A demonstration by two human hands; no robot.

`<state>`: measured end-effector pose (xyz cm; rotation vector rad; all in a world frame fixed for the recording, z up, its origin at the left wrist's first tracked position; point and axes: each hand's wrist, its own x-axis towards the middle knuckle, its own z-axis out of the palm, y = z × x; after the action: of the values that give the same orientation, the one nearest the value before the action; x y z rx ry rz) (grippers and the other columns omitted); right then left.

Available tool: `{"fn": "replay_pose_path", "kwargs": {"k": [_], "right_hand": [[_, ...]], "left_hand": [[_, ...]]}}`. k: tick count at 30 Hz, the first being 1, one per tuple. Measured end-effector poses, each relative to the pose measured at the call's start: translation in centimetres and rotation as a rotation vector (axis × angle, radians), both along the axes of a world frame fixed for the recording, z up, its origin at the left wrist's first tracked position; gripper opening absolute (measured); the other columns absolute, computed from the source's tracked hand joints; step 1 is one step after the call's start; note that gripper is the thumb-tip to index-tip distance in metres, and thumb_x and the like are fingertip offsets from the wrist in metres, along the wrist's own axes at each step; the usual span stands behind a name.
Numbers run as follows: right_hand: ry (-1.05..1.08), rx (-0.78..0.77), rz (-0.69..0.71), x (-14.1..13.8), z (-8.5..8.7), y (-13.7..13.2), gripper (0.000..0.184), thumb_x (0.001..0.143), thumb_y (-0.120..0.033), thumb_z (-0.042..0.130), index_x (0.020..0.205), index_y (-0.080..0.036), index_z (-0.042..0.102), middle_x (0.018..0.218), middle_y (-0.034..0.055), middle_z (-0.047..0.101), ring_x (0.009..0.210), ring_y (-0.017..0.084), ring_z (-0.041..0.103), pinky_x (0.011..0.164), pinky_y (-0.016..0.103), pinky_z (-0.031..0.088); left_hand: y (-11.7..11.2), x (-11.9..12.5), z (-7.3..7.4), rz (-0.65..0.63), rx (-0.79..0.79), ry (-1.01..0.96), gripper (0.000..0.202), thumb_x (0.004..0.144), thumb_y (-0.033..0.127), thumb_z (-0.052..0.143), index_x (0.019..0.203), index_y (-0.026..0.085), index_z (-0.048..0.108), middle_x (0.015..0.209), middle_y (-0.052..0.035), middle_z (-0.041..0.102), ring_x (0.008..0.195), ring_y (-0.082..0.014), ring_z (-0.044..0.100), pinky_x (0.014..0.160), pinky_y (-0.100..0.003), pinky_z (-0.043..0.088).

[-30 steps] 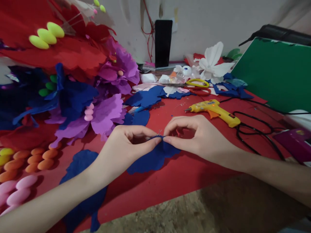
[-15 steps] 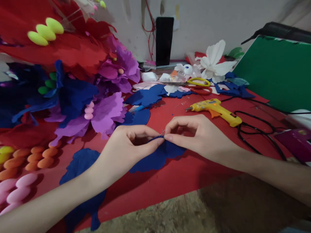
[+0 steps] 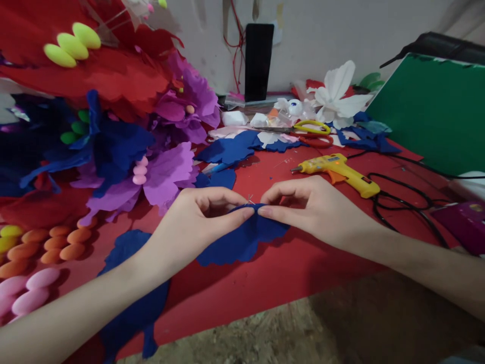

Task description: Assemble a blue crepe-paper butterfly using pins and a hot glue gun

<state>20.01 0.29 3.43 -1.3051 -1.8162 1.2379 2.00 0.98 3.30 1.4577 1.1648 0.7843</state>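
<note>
Between both hands I hold a blue fabric petal (image 3: 242, 241) with a wavy lower edge, its narrow top pinched just over the red tabletop (image 3: 242, 298). My left hand (image 3: 210, 215) grips the top edge from the left, thumb in front and fingers partly hidden behind. From the other side my right hand (image 3: 303, 205) pinches the same edge, its fingertips close to the left ones. Thin, light strands (image 3: 250, 200) stick up where the fingertips meet; their kind is unclear. Another blue petal piece (image 3: 132, 313) lies partly under my left forearm.
A yellow glue gun (image 3: 337, 169) with a black cord lies beyond my right hand. Scissors (image 3: 310, 127) rest among fabric scraps at the back. Large fabric flowers (image 3: 166, 172) crowd the left, with orange beads (image 3: 60, 242) in front. A green board (image 3: 428, 116) leans at right.
The fingertips have drawn slightly apart along the petal's top edge, showing more of it and of the thin strands. The petal stays pinched in both hands.
</note>
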Motion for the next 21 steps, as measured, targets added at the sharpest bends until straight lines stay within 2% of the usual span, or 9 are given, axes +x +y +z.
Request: {"fn": "replay_pose_path", "kwargs": {"k": [4,10,13,16,21], "right_hand": [[-0.027,0.036,0.020,0.0,-0.3,0.0,0.016,0.074,-0.033,0.063,0.071,-0.019,0.069,0.065,0.0006,0.065,0.055,0.011,0.057,0.050,0.022,0.045],[-0.099,-0.002,0.039,0.3,0.2,0.1,0.020,0.075,-0.038,0.064,0.069,-0.020,0.070,0.067,0.0011,0.067,0.057,0.011,0.058,0.051,0.023,0.044],[-0.114,0.039,0.070,0.6,0.7,0.3,0.021,0.076,-0.039,0.063,0.066,-0.021,0.067,0.067,0.0003,0.068,0.058,0.012,0.058,0.053,0.024,0.043],[-0.160,0.113,0.060,0.9,1.0,0.5,0.020,0.075,-0.038,0.064,0.064,-0.022,0.066,0.063,-0.0015,0.067,0.056,0.011,0.055,0.050,0.024,0.039],[-0.195,0.123,0.035,1.3,1.1,0.6,0.016,0.072,-0.038,0.066,0.065,-0.023,0.067,0.060,-0.0024,0.063,0.049,0.009,0.048,0.044,0.025,0.032]], "left_hand": [[0.0,0.0,-0.3,0.000,0.045,-0.010,0.006,0.062,0.027,0.069,0.061,0.023,0.073,0.062,0.0049,0.071,0.056,-0.0105,0.061,0.052,-0.016,0.046],[0.3,-0.7,0.4,0.056,-0.050,-0.035,0.004,0.061,0.024,0.072,0.058,0.021,0.074,0.056,0.0058,0.069,0.049,-0.0064,0.054,0.045,-0.013,0.040],[0.6,-1.1,1.0,0.077,-0.058,-0.047,0.004,0.063,0.022,0.073,0.061,0.020,0.074,0.056,0.0061,0.068,0.050,-0.0056,0.054,0.047,-0.013,0.040],[1.0,-1.5,1.5,0.107,-0.016,-0.058,0.004,0.064,0.020,0.072,0.061,0.018,0.073,0.056,0.0069,0.067,0.051,-0.0048,0.054,0.050,-0.014,0.041],[1.7,-1.8,1.6,0.123,-0.035,-0.084,0.003,0.062,0.019,0.072,0.060,0.018,0.072,0.054,0.0071,0.066,0.049,-0.0049,0.054,0.050,-0.016,0.041]]}}
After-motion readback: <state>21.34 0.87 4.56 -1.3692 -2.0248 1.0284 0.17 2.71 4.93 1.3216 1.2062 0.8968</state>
